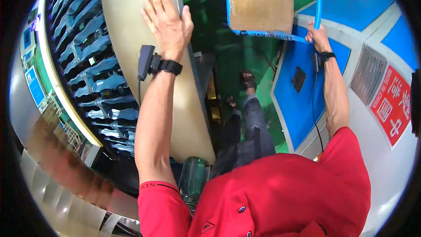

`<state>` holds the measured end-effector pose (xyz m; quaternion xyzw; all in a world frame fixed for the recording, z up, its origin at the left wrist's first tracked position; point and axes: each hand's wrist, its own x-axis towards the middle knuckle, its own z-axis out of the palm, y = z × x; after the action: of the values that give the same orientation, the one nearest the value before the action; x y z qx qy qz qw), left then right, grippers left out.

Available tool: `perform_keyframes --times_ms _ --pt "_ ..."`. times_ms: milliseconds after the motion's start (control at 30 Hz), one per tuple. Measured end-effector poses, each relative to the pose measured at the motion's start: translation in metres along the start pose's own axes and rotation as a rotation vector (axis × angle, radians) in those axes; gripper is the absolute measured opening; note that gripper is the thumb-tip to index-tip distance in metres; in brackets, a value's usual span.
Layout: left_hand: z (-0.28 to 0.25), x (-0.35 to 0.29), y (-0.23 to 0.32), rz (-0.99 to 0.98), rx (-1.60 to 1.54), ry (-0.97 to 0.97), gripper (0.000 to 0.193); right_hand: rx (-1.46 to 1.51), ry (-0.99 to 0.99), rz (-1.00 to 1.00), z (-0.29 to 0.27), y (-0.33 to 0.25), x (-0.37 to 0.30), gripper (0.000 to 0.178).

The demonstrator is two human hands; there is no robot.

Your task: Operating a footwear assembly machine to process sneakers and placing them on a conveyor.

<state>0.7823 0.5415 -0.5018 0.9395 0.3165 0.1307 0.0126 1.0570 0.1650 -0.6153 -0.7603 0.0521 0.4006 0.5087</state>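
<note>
My left hand [165,24] lies flat on a long cream-coloured surface [184,118], fingers stretched and slightly apart, holding nothing. My right hand [319,37], out to the right, has its fingers wrapped round a blue tubular bar [318,0]. Beside that bar is a flat brown cardboard piece [261,2] with a blue edge, at the top of the view. A blue length runs from the cardboard's near edge toward my right hand; how it joins the bar cannot be made out. Both wrists wear black bands with small devices and cables.
Left of the cream surface stand rows of blue-grey slatted parts [103,83]. A grey machine housing with blue panels [313,92] and a red sign [391,105] stands at the right. A dark green cylinder [193,177] is near my left elbow. Green floor [272,125] lies underfoot.
</note>
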Motion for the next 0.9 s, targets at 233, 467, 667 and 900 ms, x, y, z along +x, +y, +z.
perform_keyframes --times_ms 233,467,667,900 --pt "0.026 -0.01 -0.008 0.059 -0.038 0.199 0.075 -0.069 0.082 -0.15 0.024 0.011 0.013 0.009" --pt "0.136 -0.047 0.139 -0.265 -0.685 0.035 0.071 -0.2 0.085 -0.249 -0.005 0.015 0.024 0.014" --pt "0.256 -0.039 0.12 -0.807 -1.289 -0.525 0.037 -0.226 0.16 -0.292 -0.014 0.0 0.014 0.012" --pt "0.243 -0.062 0.116 -0.894 -1.333 -0.481 0.033 -0.34 0.257 -0.169 -0.006 0.001 0.023 0.018"
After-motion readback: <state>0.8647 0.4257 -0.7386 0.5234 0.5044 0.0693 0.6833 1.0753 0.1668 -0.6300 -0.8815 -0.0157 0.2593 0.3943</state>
